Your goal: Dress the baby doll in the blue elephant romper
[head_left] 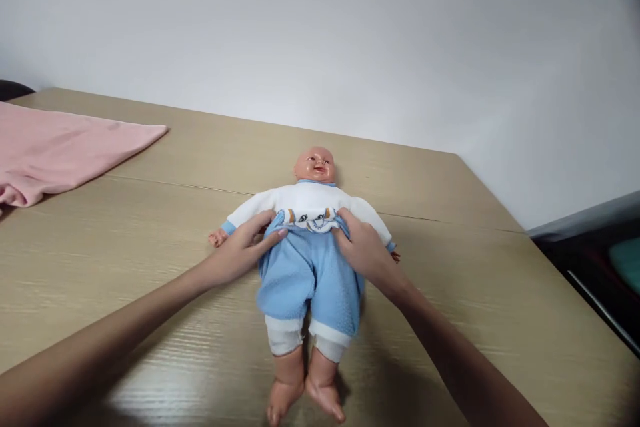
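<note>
One doll (311, 263), lying face up on the tabletop (200, 153), held by its clothing at the waist.
The person's left hand (245, 245) and right hand (367, 245) are nearly closed, each pinching one side of the upper edge of the blue trousers (287, 283); the printed white top (315, 197) shows between them. Pink cloth (70, 150) lies well apart on the person's left.
</note>
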{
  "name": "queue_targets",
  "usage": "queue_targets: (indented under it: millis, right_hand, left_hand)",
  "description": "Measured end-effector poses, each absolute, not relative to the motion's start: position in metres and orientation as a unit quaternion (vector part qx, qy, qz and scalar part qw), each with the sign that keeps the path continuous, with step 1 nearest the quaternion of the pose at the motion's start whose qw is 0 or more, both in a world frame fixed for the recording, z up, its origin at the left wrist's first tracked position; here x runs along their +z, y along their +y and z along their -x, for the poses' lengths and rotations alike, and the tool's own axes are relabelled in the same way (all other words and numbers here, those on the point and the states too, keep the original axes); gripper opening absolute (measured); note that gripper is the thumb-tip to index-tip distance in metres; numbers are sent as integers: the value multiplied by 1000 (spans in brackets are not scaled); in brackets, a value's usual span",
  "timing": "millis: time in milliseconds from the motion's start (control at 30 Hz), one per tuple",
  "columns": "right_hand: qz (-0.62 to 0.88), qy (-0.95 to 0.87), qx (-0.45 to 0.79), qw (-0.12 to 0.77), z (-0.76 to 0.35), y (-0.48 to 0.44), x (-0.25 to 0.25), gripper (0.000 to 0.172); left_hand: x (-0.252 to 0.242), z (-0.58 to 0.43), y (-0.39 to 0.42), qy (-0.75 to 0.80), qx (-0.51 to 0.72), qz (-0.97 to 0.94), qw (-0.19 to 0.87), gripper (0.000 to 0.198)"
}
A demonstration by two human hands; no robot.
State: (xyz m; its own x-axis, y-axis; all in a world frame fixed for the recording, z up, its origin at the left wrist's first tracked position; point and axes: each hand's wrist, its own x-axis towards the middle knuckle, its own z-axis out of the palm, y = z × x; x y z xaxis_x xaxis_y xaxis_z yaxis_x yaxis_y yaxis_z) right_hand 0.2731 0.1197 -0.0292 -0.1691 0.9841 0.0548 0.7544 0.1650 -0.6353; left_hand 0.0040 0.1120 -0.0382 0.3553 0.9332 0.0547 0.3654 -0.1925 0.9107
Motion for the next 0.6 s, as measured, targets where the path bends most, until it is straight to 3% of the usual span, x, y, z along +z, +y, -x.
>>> queue_targets:
  millis: [167,300,433,600]
  right_hand:
    - [550,-718,347,250,-283,144,-35,30]
    - [538,-700,392,258,-310,124,-43,37]
    - [561,-622,428,339,-331,83,-67,37]
    - [585,-352,560,471,-321,60,-102,54]
  left_hand:
    - [-55,-9,134,441,322,-617,567,50]
    - [-63,16,138,414,258,-718,496,39]
    - [-70,35,125,351,252,-781,451,23]
    - [-86,16,113,432,362,-627,537,17]
